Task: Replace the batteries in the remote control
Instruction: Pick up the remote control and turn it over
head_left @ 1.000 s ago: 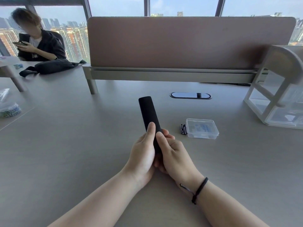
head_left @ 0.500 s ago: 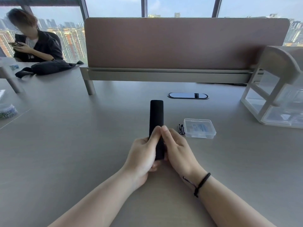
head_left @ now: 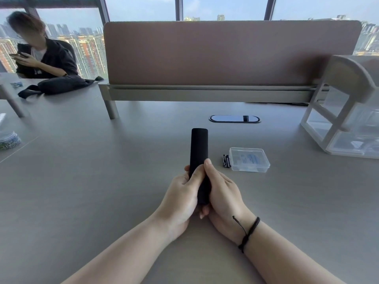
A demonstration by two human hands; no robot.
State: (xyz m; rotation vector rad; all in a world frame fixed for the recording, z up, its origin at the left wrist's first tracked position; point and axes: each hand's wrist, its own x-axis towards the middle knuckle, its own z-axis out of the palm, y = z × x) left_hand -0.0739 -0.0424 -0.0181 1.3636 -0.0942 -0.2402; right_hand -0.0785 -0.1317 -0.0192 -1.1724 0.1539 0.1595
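A slim black remote control (head_left: 199, 148) points away from me above the grey table (head_left: 102, 181), its plain back side up. My left hand (head_left: 182, 193) and my right hand (head_left: 222, 193) both grip its near end, thumbs lying side by side on the back. The remote's lower end is hidden between my palms. Two black batteries (head_left: 226, 160) lie on the table to the right of the remote, touching a clear plastic case (head_left: 249, 159).
A brown desk divider (head_left: 225, 54) stands at the back, with an oval cable port (head_left: 234, 119) before it. White clear drawers (head_left: 348, 119) sit at the far right. A person (head_left: 41, 52) sits at the back left behind a black bag (head_left: 59, 85).
The remote has swung from leaning left to pointing straight away from me. My thumbs have slid closer together on its back, and my hands sit a little lower on it.
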